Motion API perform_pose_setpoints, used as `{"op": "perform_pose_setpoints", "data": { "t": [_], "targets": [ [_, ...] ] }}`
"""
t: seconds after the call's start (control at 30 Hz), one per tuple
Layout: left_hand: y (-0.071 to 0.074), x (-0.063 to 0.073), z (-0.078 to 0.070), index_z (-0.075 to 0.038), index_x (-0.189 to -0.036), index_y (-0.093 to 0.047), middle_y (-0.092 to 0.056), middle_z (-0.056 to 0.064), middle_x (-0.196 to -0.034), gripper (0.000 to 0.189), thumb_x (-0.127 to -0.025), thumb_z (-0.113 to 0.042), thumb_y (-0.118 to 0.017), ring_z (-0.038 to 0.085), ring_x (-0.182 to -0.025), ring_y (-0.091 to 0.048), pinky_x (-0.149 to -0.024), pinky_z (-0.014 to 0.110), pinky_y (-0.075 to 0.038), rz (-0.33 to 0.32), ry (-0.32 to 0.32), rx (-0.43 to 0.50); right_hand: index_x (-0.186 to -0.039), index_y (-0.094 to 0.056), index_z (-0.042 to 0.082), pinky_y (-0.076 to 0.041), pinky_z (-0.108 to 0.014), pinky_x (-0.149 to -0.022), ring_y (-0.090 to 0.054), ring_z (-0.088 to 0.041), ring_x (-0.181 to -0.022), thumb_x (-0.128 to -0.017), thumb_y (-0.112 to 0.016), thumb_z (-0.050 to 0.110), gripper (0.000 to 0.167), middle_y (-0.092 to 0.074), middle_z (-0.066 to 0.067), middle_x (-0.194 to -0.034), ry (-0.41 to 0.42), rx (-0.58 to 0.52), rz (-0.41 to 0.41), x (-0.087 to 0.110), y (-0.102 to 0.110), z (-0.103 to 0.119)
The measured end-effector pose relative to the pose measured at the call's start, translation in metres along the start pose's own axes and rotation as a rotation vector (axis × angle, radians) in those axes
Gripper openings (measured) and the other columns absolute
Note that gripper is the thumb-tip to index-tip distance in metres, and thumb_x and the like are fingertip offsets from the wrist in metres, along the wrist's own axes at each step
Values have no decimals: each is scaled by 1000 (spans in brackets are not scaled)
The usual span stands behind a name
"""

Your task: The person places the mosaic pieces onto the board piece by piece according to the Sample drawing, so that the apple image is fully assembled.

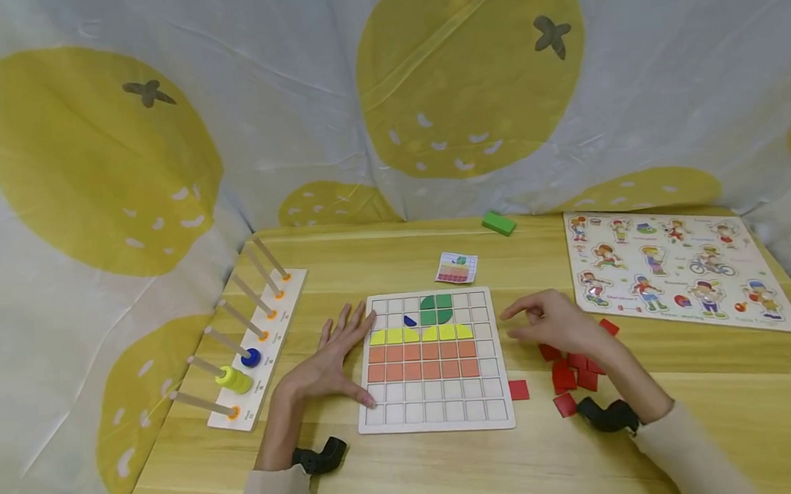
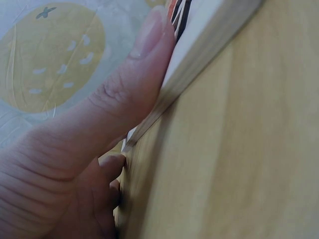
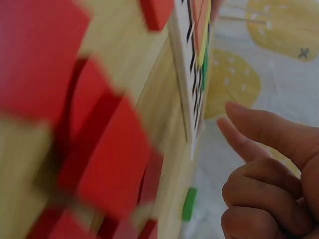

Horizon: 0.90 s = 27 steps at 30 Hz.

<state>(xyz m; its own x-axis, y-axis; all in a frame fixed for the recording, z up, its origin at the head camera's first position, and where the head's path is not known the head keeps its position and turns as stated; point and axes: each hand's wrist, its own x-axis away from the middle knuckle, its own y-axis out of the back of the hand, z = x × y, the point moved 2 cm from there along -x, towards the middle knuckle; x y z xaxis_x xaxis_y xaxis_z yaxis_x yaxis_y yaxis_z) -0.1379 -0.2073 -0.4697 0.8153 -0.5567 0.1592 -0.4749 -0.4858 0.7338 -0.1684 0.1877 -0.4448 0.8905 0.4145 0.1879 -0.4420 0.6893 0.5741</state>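
My right hand (image 1: 557, 320) hangs beside the board's right edge, thumb and index finger apart, other fingers folded, nothing visible between them. Nearest it lies the loose pile of red square tiles (image 1: 564, 378), under the wrist and toward me (squares, so no long axis to match). Reaching them probably means drawing that hand back. A lone red square tile (image 1: 520, 390) sits just beside the white gridded board (image 1: 414, 412); my left hand (image 1: 334, 358), fingers spread, touches its left edge.

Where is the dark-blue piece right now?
In the head view, the dark-blue piece lies on the grid board, left of the green pieces and just above the yellow pieces.
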Motion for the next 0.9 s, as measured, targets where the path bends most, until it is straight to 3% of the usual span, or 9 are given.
{"op": "perform_pose_setpoints", "data": {
  "t": [0.13, 0.27, 0.43, 0.63, 0.83, 0.9],
  "targets": [
    [0, 2, 0, -9, -167, -12, 10, 15, -175, 143, -59, -39, -101, 41, -160, 20, -125, 67, 15, -10, -3, 6, -115, -77, 3, -28, -25, -47, -30, -9, -51, -88, -81, 13, 29, -31, 5, -58, -38, 92, -92, 17, 31, -26],
    [0, 2, 0, -9, -167, -12, 10, 15, -175, 143, -59, -39, -101, 41, -160, 19, -125, 67, 15, -13, -6, 3, -113, -78, 2, -27, -26, -48, -32, -10, -52, -86, -83, 15, 31, -32, 5, -58, -93, 131, -126, 24, 43, -41],
    [-1, 1, 1, -9, -167, -12, 9, 16, -175, 142, -59, -39, -100, 43, -159, 19, -125, 67, 14, -9, -14, 8, -108, -78, 2, -29, -26, -49, -34, -10, -52, -85, -84, 17, 28, -36, 5, -57, -147, 104, -102, 23, 41, -49],
    [0, 1, 0, -10, -167, -11, 10, 15, -175, 142, -60, -39, -100, 41, -160, 19, -125, 66, 15, -7, -6, 5, -111, -78, 1, -29, -26, -49, -33, -10, -51, -87, -83, 16, 28, -37, 4, -56, -95, 96, -77, 23, 39, -46],
    [0, 1, 0, -10, -167, -11, 10, 15, -175, 142, -60, -39, -100, 41, -160, 20, -125, 66, 15, -8, -5, 6, -105, -77, 4, -33, -27, -55, -42, -16, -63, -80, -90, 25, 35, -45, 2, -63, -219, 168, -82, 25, 40, -43],
    [0, 2, 0, -10, -167, -11, 10, 15, -175, 143, -60, -39, -100, 40, -160, 20, -125, 66, 15, -6, -3, 7, -104, -77, 3, -33, -27, -55, -42, -16, -63, -80, -88, 22, 33, -45, 1, -63, -222, 167, -69, 25, 39, -42]
  ]
}}
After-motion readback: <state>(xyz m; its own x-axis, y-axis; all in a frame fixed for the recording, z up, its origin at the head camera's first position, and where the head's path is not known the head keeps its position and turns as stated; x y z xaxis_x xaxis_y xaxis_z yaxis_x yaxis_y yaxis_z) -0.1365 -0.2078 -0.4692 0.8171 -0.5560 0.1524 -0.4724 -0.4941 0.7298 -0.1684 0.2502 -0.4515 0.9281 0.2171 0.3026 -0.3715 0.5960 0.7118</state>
